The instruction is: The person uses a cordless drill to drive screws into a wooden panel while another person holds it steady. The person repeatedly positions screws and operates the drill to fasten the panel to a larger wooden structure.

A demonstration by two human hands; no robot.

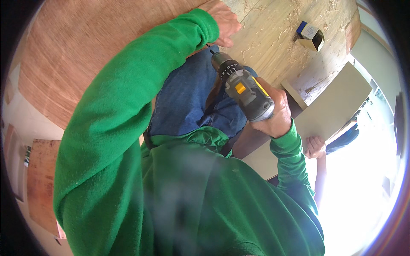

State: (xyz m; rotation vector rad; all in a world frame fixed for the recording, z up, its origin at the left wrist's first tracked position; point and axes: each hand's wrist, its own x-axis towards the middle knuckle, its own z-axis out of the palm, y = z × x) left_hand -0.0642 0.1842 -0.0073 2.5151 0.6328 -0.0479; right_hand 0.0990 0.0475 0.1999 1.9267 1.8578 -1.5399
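Note:
A grey and black cordless drill (245,91) with yellow trim is in my right hand (275,113), which is wrapped round its handle. Its chuck and short dark bit point up and to the left, over my jeans. My left hand (222,22) rests at the right edge of the large reddish-brown plywood panel (102,38), its fingers curled together. What those fingers hold, if anything, is hidden. A small dark tip shows just under the left cuff, close to the drill bit.
An open small box (311,36), blue and cream, lies on a wooden surface (273,38) strewn with shavings. On the right, another person's hand (315,147) grips the edge of a pale board (337,102). Another reddish board (40,183) stands at left.

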